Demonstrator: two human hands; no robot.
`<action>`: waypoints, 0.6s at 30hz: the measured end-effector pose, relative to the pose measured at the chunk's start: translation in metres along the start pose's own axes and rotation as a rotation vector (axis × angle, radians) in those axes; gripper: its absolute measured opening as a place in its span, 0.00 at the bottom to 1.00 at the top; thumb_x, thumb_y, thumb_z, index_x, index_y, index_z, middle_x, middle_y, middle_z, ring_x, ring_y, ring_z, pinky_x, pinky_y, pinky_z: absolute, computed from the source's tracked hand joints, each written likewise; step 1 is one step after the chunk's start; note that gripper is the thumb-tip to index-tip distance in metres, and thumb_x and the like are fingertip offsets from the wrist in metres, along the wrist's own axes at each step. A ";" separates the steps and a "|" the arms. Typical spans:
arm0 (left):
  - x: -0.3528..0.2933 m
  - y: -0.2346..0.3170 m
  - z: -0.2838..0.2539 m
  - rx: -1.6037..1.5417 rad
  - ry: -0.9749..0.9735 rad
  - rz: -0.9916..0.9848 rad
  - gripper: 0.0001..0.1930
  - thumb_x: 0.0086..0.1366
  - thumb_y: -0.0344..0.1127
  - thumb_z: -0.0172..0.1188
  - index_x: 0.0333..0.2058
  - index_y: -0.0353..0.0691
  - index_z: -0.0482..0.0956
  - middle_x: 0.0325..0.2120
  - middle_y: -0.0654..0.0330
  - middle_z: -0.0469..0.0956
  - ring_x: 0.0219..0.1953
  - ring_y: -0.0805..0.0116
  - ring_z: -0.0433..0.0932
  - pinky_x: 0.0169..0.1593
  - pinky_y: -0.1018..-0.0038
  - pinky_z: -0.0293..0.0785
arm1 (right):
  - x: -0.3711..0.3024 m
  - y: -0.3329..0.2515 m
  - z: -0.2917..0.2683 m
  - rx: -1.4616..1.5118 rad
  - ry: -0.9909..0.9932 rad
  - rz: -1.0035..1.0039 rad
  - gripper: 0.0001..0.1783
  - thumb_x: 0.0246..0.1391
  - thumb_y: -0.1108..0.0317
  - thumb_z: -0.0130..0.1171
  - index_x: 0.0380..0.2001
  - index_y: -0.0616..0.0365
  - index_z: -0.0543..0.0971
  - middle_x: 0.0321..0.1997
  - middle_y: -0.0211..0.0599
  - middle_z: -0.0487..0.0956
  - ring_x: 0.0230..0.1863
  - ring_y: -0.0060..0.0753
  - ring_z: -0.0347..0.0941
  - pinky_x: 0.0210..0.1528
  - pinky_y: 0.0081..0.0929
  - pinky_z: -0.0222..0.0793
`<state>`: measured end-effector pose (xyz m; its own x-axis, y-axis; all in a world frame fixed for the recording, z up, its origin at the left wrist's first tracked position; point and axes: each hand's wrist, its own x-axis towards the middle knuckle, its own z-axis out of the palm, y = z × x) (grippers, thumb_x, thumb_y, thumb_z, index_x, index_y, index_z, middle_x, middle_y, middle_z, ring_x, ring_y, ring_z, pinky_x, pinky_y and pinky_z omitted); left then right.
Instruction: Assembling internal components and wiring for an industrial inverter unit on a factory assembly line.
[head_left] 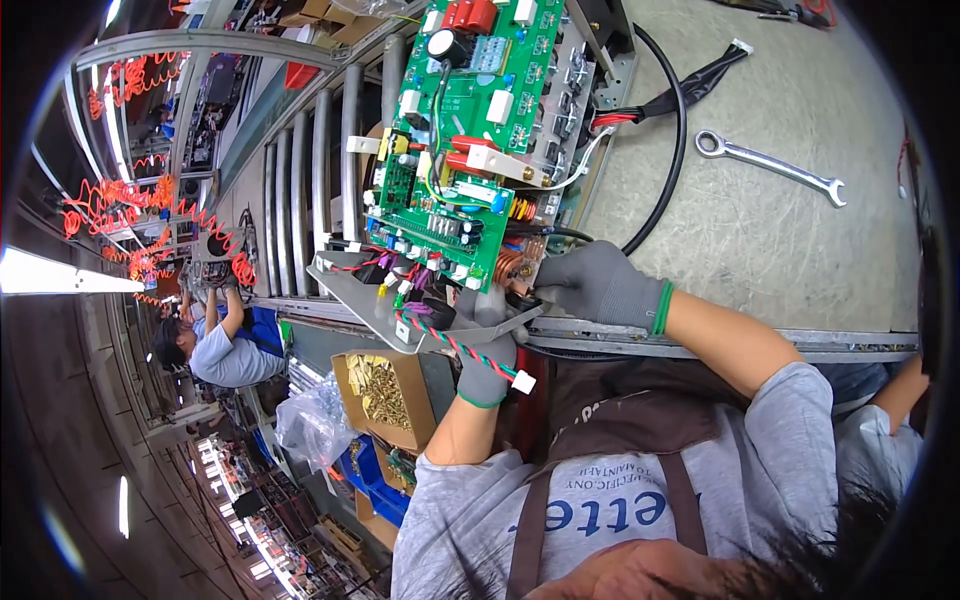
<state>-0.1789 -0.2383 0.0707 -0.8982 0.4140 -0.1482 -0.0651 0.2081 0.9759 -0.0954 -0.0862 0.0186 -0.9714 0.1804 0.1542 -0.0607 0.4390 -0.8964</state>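
A large green circuit board (470, 120) stands on a metal frame with red, white and black parts. Below its lower edge is a bent grey metal panel (365, 305) with small connectors and wires. My left hand (487, 372), in a grey glove with a green cuff, reaches up behind this panel; most of its fingers are hidden. A red, green and black twisted cable (455, 345) with a white plug hangs across it. My right hand (595, 285), gloved alike, has its fingers bent together beside a copper coil (508, 265), at a small black part I cannot make out.
On the grey worktop (760, 260) lies a combination wrench (770, 165). A thick black cable (680, 130) loops beside the unit. Metal rollers (300, 200) run to the left. A cardboard box of brass fasteners (385, 395) and blue bins (375, 485) sit lower left. Another person (235, 345) works farther left.
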 end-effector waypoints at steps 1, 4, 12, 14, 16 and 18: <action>-0.001 0.005 0.000 0.089 -0.055 0.066 0.13 0.67 0.40 0.52 0.34 0.33 0.74 0.14 0.61 0.72 0.10 0.75 0.68 0.14 0.80 0.62 | 0.000 -0.002 -0.001 -0.002 -0.003 -0.005 0.10 0.49 0.63 0.59 0.37 0.44 0.82 0.28 0.35 0.81 0.31 0.44 0.78 0.35 0.40 0.73; 0.000 0.010 -0.004 0.341 -0.070 0.431 0.17 0.69 0.43 0.48 0.42 0.32 0.72 0.29 0.56 0.76 0.26 0.71 0.75 0.28 0.77 0.70 | 0.000 -0.003 -0.002 0.017 -0.016 0.013 0.11 0.50 0.64 0.59 0.39 0.44 0.81 0.29 0.36 0.81 0.32 0.44 0.78 0.36 0.39 0.73; 0.018 -0.042 0.010 -0.342 -0.008 0.259 0.25 0.67 0.50 0.46 0.53 0.34 0.67 0.47 0.56 0.71 0.48 0.65 0.72 0.54 0.66 0.68 | -0.001 -0.003 0.004 0.014 0.039 -0.052 0.11 0.51 0.63 0.59 0.40 0.45 0.81 0.31 0.36 0.81 0.33 0.44 0.78 0.36 0.39 0.73; 0.012 -0.029 0.018 -0.283 -0.036 0.244 0.24 0.67 0.49 0.45 0.52 0.35 0.68 0.46 0.56 0.72 0.47 0.65 0.73 0.52 0.68 0.69 | -0.003 0.000 0.004 -0.014 0.049 -0.048 0.11 0.51 0.63 0.59 0.40 0.45 0.81 0.31 0.36 0.80 0.33 0.44 0.78 0.36 0.39 0.73; 0.012 -0.029 0.016 -0.223 -0.055 0.232 0.23 0.66 0.47 0.45 0.51 0.35 0.69 0.45 0.56 0.72 0.46 0.66 0.74 0.50 0.69 0.70 | -0.004 -0.001 0.005 -0.040 0.053 -0.051 0.11 0.51 0.64 0.60 0.39 0.45 0.81 0.30 0.37 0.80 0.32 0.44 0.78 0.36 0.39 0.73; 0.023 -0.048 0.009 -0.212 0.020 0.242 0.20 0.64 0.44 0.44 0.47 0.35 0.71 0.41 0.58 0.74 0.40 0.68 0.75 0.43 0.73 0.72 | -0.002 -0.002 0.003 -0.064 0.024 -0.053 0.11 0.50 0.65 0.59 0.39 0.45 0.81 0.30 0.37 0.80 0.32 0.44 0.78 0.35 0.39 0.73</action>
<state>-0.1924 -0.2311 0.0188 -0.9070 0.4108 0.0930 0.0639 -0.0840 0.9944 -0.0937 -0.0901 0.0186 -0.9614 0.1766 0.2113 -0.0962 0.5035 -0.8586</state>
